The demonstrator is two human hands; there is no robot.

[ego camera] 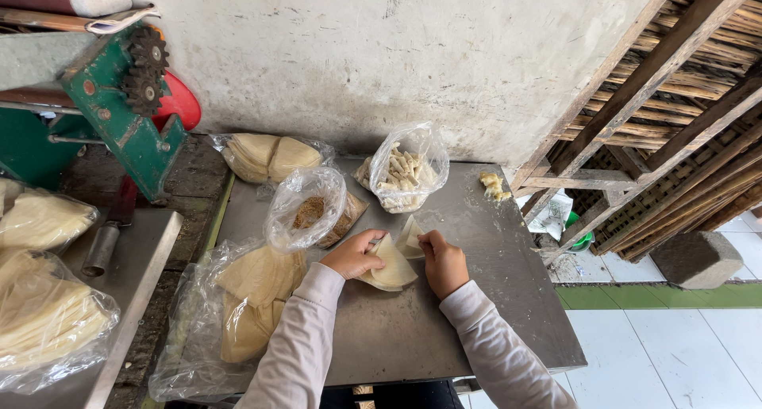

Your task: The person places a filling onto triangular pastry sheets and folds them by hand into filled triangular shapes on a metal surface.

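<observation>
I'm pinning a pale, thin folded dough sheet (390,268) onto the grey metal tabletop (476,298) with my left hand (353,254); my right hand (444,262) is pinching its upper edge, near the clear plastic bag of filling (406,171).

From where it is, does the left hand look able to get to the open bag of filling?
Probably yes: the left hand sits just below the filling bag, whose mouth is open, with nothing between them.

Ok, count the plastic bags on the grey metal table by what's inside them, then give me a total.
Bags of flat pale sheets: 2
Bag of rolled pieces: 1
Bag of brown crumbly filling: 1
Total: 4 on the table
</observation>
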